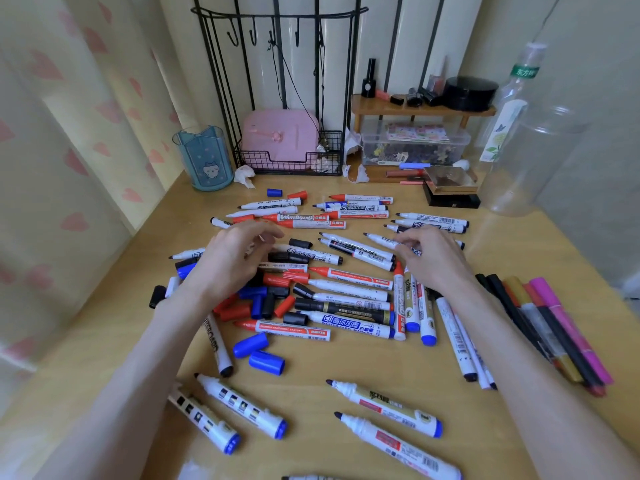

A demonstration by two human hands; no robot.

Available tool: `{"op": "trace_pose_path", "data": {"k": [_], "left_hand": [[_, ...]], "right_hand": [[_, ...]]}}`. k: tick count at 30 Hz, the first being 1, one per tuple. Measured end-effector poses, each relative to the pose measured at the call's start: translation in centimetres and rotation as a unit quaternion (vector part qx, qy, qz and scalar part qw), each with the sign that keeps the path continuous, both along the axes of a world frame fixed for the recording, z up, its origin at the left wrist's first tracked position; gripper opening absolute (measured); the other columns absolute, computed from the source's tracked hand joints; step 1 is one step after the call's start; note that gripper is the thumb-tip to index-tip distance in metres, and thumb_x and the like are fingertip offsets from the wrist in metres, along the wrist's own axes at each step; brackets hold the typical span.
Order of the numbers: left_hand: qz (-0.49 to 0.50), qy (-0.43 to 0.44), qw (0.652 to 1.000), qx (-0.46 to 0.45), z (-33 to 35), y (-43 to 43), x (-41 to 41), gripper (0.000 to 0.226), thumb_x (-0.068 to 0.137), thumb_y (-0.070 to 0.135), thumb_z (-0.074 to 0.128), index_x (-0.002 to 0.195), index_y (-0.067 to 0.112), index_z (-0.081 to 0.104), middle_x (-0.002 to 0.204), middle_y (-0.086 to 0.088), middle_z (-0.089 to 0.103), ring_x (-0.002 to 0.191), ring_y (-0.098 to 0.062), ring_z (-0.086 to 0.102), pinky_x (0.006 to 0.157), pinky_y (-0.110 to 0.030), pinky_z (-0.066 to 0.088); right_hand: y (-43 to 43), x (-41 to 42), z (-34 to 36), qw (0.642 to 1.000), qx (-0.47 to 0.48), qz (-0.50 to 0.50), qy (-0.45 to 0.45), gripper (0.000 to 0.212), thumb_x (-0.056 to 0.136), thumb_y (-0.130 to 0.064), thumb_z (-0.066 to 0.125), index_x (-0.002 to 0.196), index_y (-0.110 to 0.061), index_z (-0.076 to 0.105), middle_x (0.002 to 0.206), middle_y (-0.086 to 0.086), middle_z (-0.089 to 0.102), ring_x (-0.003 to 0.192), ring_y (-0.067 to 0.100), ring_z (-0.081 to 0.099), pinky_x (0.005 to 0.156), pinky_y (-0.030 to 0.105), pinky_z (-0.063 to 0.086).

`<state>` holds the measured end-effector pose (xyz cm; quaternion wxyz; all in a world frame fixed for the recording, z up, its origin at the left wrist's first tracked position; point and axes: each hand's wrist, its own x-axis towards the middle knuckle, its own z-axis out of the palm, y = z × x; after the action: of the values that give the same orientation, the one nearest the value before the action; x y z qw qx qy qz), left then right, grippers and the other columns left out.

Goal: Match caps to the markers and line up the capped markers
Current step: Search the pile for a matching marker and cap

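Several uncapped whiteboard markers (349,278) lie scattered over the wooden desk (485,244). Loose red, blue and black caps (266,299) are heaped in the middle, and two blue caps (266,362) lie nearer to me. My left hand (232,258) hovers over the left of the pile, fingers loosely curled, holding nothing that I can see. My right hand (433,258) reaches over the markers on the right, its fingertips at a white marker (381,240). Whether it pinches that marker is blurred. Big blue-ended markers (384,407) lie in front.
Capped coloured pens (554,327) lie side by side at the right edge. A blue pen cup (206,161), a black wire rack (287,161) with a pink case, a small wooden shelf (415,109) and clear plastic bottles (512,133) stand at the back.
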<state>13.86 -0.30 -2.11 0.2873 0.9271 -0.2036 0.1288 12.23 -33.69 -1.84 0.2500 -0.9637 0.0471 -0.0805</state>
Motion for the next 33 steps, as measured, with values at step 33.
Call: {"op": "trace_pose_path", "data": {"k": [33], "left_hand": [[0.041,0.106,0.993,-0.007,2.9,10.4,-3.8,0.025,0.097,0.008,0.070,0.102,0.032,0.078,0.092,0.016,0.075,0.095,-0.001,0.067,0.069,-0.004,0.041]], "right_hand": [[6.7,-3.7,3.0,0.943,0.013,0.316,0.106,0.014,0.082,-0.052,0.080,0.085,-0.040,0.073,0.105,-0.018,0.058,0.117,-0.003,0.040,0.098,0.037,0.043]]}}
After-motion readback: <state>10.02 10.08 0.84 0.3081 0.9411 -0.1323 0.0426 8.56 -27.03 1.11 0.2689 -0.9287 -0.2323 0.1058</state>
